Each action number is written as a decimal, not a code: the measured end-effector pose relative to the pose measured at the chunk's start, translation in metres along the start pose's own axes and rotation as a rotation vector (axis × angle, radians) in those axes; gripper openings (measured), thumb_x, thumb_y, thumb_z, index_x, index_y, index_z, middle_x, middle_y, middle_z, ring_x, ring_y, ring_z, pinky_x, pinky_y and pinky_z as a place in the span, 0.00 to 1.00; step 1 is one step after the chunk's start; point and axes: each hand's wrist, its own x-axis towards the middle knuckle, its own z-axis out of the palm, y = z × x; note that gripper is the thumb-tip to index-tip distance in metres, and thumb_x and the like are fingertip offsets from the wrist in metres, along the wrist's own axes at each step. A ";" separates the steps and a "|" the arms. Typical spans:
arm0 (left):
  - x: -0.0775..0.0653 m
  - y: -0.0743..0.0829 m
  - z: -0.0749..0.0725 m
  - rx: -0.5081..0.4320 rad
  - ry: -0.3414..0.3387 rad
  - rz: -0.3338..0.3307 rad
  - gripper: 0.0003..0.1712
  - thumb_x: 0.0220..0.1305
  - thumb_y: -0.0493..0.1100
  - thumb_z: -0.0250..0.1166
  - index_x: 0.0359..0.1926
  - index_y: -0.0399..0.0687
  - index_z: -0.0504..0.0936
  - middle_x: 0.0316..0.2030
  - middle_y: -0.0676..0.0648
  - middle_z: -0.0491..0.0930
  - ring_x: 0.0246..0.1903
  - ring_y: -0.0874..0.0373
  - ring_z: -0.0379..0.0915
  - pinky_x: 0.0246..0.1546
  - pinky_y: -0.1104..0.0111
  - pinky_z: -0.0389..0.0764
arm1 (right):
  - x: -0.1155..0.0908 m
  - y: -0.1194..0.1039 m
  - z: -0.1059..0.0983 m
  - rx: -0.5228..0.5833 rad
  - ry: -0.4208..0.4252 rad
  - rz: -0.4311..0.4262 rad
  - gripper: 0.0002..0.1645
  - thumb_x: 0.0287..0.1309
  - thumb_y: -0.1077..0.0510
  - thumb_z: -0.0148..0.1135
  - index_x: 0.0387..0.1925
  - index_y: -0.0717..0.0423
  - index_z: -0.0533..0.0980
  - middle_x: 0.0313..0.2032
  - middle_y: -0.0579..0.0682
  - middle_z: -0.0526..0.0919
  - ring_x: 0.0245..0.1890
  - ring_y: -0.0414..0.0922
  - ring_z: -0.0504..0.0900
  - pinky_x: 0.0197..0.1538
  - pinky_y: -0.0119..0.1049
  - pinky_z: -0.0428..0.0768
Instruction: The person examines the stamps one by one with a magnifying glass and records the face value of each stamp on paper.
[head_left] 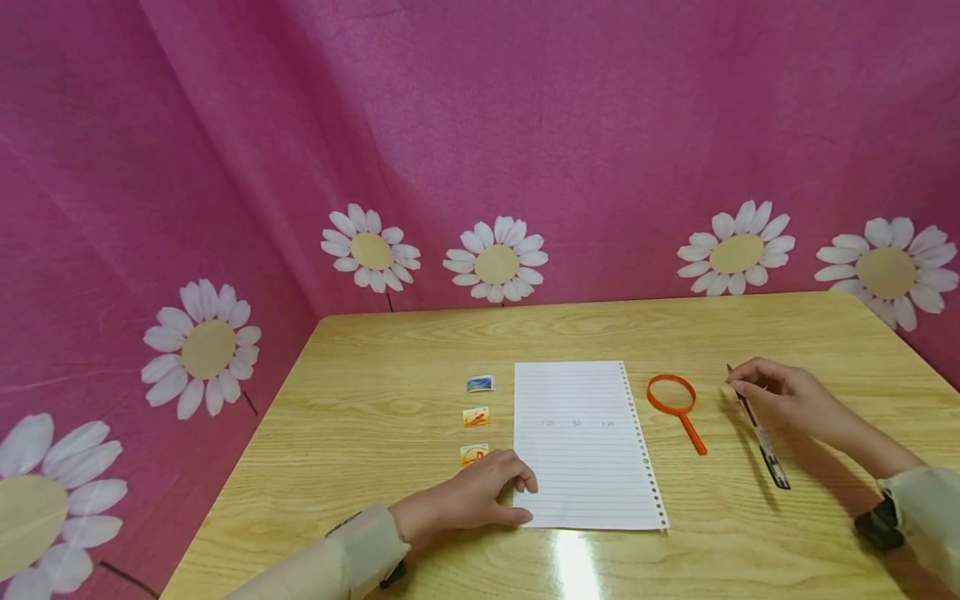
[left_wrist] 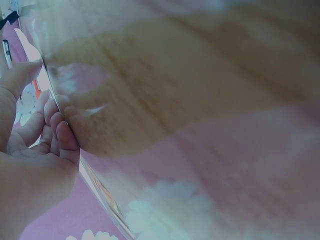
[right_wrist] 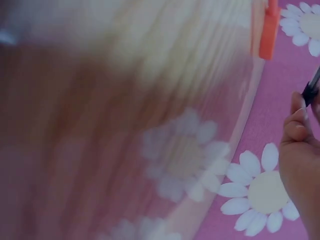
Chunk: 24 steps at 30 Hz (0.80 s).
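My right hand (head_left: 795, 400) pinches a pen (head_left: 763, 442) near its upper end, over the right side of the table. The pen has a clear barrel and a black lower end, tilted down toward me. In the right wrist view only a dark part of the pen (right_wrist: 310, 92) shows by the fingers. My left hand (head_left: 480, 492) rests at the lower left edge of a lined sheet of paper (head_left: 577, 475), thumb and fingers apart and slightly bent. Faint handwritten figures cross the sheet. Beside that hand lies a small orange stamp (head_left: 472, 453), partly covered by it.
Above the covered stamp lie a yellow-orange stamp (head_left: 476, 417) and a blue-green stamp (head_left: 481, 383). An orange magnifying glass (head_left: 692, 432) lies between the paper and the pen. The wooden table (head_left: 360, 400) meets a pink flowered curtain (head_left: 600, 167) at the back and left.
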 end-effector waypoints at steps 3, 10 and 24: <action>0.000 0.000 0.000 -0.002 -0.001 -0.001 0.12 0.61 0.46 0.70 0.44 0.52 0.78 0.38 0.55 0.72 0.41 0.68 0.63 0.49 0.77 0.67 | 0.006 0.001 0.005 -0.096 -0.009 -0.068 0.05 0.65 0.67 0.58 0.38 0.58 0.78 0.26 0.42 0.78 0.23 0.33 0.68 0.25 0.28 0.67; 0.001 0.000 -0.001 -0.005 -0.007 -0.005 0.12 0.61 0.46 0.69 0.44 0.52 0.78 0.38 0.56 0.72 0.41 0.69 0.63 0.49 0.77 0.67 | 0.016 0.004 0.012 -0.245 -0.003 -0.254 0.14 0.54 0.74 0.64 0.32 0.51 0.78 0.28 0.44 0.81 0.28 0.24 0.71 0.29 0.20 0.69; 0.001 0.000 0.000 -0.001 -0.008 -0.022 0.13 0.61 0.47 0.70 0.44 0.52 0.78 0.38 0.57 0.72 0.42 0.69 0.63 0.49 0.78 0.67 | 0.025 0.013 0.021 -0.364 -0.077 -0.438 0.11 0.56 0.68 0.66 0.32 0.50 0.74 0.24 0.36 0.76 0.24 0.23 0.63 0.25 0.20 0.63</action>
